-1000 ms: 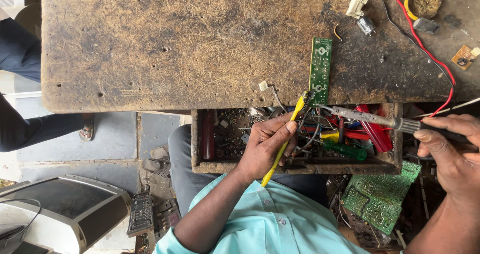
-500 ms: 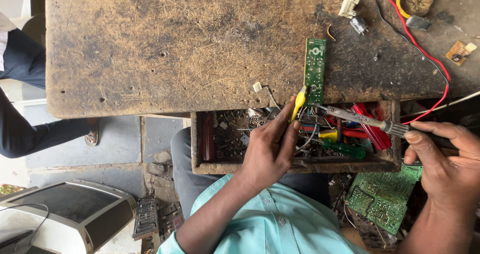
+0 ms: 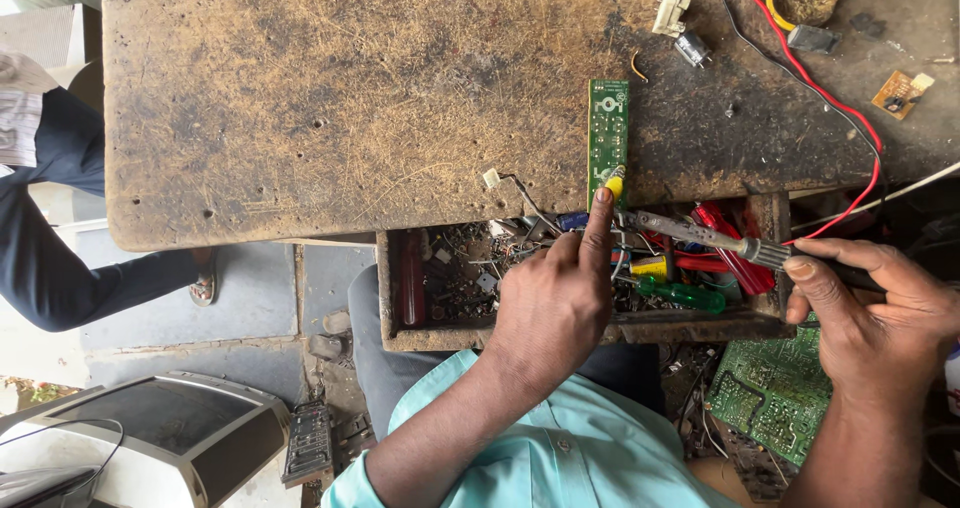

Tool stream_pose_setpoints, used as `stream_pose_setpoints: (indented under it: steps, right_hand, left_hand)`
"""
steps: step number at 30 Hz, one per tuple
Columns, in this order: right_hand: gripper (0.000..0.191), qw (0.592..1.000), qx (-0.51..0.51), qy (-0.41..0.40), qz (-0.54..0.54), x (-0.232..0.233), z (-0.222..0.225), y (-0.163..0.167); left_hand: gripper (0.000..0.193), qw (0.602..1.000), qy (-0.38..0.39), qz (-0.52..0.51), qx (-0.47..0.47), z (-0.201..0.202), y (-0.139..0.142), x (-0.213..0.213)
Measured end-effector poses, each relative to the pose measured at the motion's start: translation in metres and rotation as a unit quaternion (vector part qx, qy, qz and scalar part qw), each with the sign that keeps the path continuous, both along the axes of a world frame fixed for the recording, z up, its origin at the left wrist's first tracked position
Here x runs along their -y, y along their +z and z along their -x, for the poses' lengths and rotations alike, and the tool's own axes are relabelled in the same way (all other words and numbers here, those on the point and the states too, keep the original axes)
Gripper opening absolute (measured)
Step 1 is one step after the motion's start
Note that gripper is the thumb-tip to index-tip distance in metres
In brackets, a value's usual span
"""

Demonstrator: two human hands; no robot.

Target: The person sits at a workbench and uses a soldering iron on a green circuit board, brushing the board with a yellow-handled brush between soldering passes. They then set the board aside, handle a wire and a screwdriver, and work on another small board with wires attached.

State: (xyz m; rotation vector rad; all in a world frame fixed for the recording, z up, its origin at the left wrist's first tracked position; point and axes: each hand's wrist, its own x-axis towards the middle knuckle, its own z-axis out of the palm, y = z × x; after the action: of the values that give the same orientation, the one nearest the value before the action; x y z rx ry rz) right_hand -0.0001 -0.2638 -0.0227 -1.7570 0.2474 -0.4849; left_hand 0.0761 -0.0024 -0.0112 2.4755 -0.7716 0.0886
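A narrow green circuit board point(image 3: 607, 128) lies on the worn wooden table point(image 3: 350, 98), close to its near edge. My left hand point(image 3: 550, 303) is closed around a yellow-tipped tool point(image 3: 614, 184). The forefinger is stretched along the tool, and its tip rests on the board's near end. My right hand point(image 3: 870, 308) grips a soldering iron point(image 3: 700, 236) by the handle. The iron's metal shaft points left, and its tip sits just below the board, beside my left forefinger. Both hands hover over an open drawer point(image 3: 390, 298).
The drawer holds screwdrivers, wires and small scrap parts. A red wire point(image 3: 830, 98) crosses the table's right side, near a white connector point(image 3: 670, 8) and a small brown board point(image 3: 900, 93). A larger green board point(image 3: 765, 393) lies below the drawer. Another person's leg point(image 3: 50, 258) is at left, and a grey device point(image 3: 180, 428) sits bottom left.
My left hand has risen and turned, bringing the yellow tool's tip onto the board's near end, and the hand now hides most of the tool. My right hand keeps the iron nearly still.
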Motion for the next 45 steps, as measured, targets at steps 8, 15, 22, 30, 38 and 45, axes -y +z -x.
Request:
stream_pose_setpoints:
  steps: [8, 15, 22, 30, 38, 45]
  right_hand:
    - [0.013, 0.99, 0.093, -0.023, -0.101, 0.06, 0.041, -0.069]
    - [0.024, 0.952, 0.182, -0.054, -0.239, 0.115, 0.057, -0.099]
    - [0.006, 0.971, 0.103, -0.101, -0.19, 0.035, 0.043, -0.043]
    - [0.01, 0.992, 0.075, -0.012, -0.104, 0.011, 0.023, -0.021]
    - [0.009, 0.993, 0.059, 0.005, -0.1, 0.002, 0.016, -0.016]
    - [0.009, 0.996, 0.047, -0.003, -0.077, -0.002, 0.014, -0.017]
  left_hand:
    - [0.077, 0.989, -0.101, -0.074, -0.077, 0.0, 0.034, -0.007]
    - [0.059, 0.993, -0.092, -0.015, -0.068, -0.01, 0.046, -0.013]
    - [0.053, 0.969, -0.168, 0.119, -0.134, -0.01, 0.032, -0.031]
    - [0.052, 0.757, 0.034, 0.453, -0.469, 0.006, -0.019, -0.044]
    - [0.055, 0.681, 0.009, 0.536, -0.499, -0.002, -0.028, -0.033]
    - [0.054, 0.654, -0.016, 0.551, -0.518, -0.005, -0.035, -0.036]
